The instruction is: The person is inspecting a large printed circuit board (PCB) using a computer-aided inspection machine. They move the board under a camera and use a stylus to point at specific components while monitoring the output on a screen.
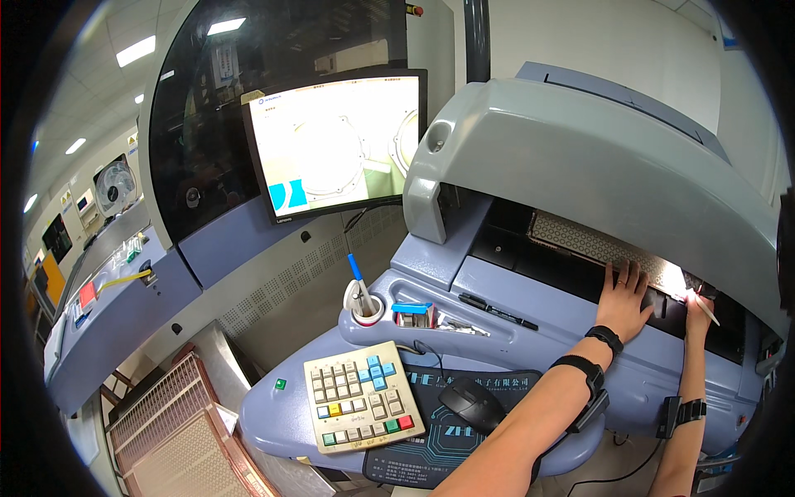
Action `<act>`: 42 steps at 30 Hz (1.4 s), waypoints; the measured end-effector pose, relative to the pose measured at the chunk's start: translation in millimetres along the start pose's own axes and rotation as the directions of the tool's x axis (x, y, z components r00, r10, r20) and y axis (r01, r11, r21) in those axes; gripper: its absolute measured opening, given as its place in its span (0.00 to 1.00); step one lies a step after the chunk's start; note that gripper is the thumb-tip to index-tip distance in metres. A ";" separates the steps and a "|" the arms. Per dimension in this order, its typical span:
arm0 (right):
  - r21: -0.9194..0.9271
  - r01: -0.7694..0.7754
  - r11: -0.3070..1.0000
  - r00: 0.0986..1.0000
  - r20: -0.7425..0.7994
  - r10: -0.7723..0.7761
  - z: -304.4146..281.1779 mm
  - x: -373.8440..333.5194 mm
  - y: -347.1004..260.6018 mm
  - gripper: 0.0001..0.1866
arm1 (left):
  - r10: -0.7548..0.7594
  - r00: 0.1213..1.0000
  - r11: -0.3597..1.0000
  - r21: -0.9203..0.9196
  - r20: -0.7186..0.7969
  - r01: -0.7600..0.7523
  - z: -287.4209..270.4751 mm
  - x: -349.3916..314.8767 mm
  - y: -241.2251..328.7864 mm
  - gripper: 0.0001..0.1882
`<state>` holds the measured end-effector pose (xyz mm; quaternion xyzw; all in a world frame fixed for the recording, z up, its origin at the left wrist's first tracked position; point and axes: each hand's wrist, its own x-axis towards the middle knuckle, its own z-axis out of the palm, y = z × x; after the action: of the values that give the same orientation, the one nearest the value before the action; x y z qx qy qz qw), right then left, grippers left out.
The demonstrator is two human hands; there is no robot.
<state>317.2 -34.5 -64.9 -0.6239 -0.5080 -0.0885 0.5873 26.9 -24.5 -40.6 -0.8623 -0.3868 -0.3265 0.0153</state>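
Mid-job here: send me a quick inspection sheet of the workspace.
Surface: blue-grey ledge bears a beige keypad and a mouse pad with a black mouse.
Job's things: patterned panel on the black bed, under a grey hood.
Clutter: blue-topped box in the ledge's recess.
Grippers: left hand spread at the panel's near edge, contact unclear; right hand holds a thin white tool.
Cables: mouse cable; thin black cable, lower right.
Surroundings: lit monitor; coppery panels, lower left.
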 end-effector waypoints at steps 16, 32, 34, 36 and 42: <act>0.006 -0.020 1.000 0.999 0.026 0.020 7.0 1.2 5.3 0.12 | -0.006 1.000 1.000 0.000 -0.002 0.006 1.8 -0.5 -3.2 0.33; 0.117 0.022 0.993 0.984 0.172 -0.042 -52.5 -91.0 -82.6 0.04 | -0.064 0.990 0.996 -0.046 0.127 0.070 -19.7 -1.7 3.9 0.35; 0.136 -0.042 0.990 0.980 0.197 0.014 -71.0 -119.1 -99.8 0.04 | 0.015 0.991 0.997 0.076 0.135 -0.026 -40.1 -16.1 10.2 0.35; 0.316 -0.171 0.933 0.969 0.223 0.102 -74.4 -148.8 -126.9 0.07 | 0.161 0.969 0.987 -0.015 0.187 -0.161 -77.4 -42.3 17.5 0.33; 0.616 -0.357 0.702 0.798 0.592 -0.114 -50.8 -240.1 -188.2 0.21 | 0.372 0.855 0.921 -0.262 0.361 -0.289 -224.4 -206.8 2.2 0.30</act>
<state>90.7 -242.3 -98.7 -0.3820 -0.6134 0.3507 0.5957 -196.1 -224.5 17.4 -0.9617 -0.1924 -0.1705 -0.0948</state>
